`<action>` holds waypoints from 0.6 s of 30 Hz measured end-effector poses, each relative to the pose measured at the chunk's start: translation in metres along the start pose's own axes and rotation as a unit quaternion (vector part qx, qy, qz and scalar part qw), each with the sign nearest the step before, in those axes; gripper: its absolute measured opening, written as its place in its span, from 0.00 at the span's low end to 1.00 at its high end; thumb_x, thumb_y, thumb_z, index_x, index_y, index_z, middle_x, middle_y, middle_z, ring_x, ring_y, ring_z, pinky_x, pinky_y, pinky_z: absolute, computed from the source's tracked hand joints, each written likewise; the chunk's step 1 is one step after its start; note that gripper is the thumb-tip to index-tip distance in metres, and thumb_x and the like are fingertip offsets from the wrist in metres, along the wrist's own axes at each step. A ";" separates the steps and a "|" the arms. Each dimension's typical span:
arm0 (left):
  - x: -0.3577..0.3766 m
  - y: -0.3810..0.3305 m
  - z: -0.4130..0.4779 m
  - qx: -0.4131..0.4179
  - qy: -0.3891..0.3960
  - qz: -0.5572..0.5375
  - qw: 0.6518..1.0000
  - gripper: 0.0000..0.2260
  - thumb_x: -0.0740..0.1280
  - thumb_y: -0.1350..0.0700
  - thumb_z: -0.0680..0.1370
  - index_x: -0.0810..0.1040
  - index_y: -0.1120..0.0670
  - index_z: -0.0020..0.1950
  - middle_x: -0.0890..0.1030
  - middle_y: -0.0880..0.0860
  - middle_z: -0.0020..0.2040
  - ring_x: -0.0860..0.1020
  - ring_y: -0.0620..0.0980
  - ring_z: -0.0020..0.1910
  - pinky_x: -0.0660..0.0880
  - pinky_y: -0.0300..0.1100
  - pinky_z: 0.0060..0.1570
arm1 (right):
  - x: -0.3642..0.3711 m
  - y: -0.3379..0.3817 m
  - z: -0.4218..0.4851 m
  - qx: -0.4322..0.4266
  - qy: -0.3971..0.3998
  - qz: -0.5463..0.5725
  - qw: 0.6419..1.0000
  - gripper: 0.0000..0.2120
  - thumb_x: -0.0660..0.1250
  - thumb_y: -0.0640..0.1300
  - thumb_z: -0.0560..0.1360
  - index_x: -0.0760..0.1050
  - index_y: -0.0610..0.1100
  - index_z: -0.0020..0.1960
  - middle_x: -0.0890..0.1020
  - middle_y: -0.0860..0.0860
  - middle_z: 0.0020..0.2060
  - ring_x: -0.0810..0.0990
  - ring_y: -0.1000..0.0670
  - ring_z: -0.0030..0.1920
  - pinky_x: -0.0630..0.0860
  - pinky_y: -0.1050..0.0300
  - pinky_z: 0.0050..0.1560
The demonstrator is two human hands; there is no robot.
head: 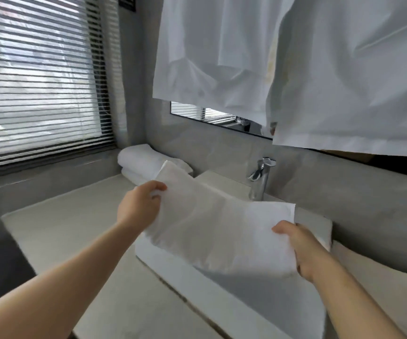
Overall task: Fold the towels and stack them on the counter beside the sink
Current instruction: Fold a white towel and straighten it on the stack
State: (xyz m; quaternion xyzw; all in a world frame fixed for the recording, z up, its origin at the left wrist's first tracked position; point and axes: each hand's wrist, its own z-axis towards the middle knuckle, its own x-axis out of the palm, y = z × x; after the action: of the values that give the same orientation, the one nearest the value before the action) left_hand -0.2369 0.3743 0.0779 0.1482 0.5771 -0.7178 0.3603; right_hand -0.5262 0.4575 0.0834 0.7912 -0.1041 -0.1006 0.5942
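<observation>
I hold a white towel (217, 226), partly folded, in the air above the sink (234, 297). My left hand (140, 206) grips its left edge with the thumb on top. My right hand (302, 248) grips its right edge, fingers hidden beneath the cloth. A stack of folded white towels (146, 162) lies on the counter (75, 231) at the back left, against the wall and left of the sink.
A chrome tap (261, 177) stands behind the sink. White sheets (295, 64) hang over a mirror (212, 116) above it. A window with slatted blinds (38, 77) fills the left wall. The counter continues right of the sink.
</observation>
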 end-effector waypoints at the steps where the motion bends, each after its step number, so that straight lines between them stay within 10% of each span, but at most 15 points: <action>1: -0.014 0.016 0.008 -0.007 -0.007 0.006 1.000 0.14 0.60 0.59 0.76 0.80 0.42 0.54 0.81 0.51 0.55 0.77 0.56 0.54 0.73 0.43 0.50 | 0.026 0.000 0.003 0.004 0.012 -0.003 1.000 0.03 0.62 0.39 0.76 0.74 0.41 0.45 0.80 0.43 0.37 0.78 0.42 0.36 0.71 0.56 0.33; 18: -0.140 0.176 0.126 -0.038 -0.046 0.091 0.994 0.14 0.60 0.58 0.78 0.77 0.42 0.58 0.80 0.50 0.57 0.77 0.55 0.56 0.73 0.44 0.51 | 0.271 0.020 0.065 -0.008 0.112 0.020 0.994 0.04 0.63 0.35 0.77 0.74 0.40 0.51 0.81 0.41 0.43 0.80 0.42 0.41 0.75 0.52 0.37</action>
State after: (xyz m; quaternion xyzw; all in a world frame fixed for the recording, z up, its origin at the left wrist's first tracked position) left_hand 0.0075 0.2923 0.0753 0.1532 0.5703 -0.6658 0.4561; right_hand -0.2861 0.3152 0.0752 0.7906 -0.0519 -0.0006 0.6101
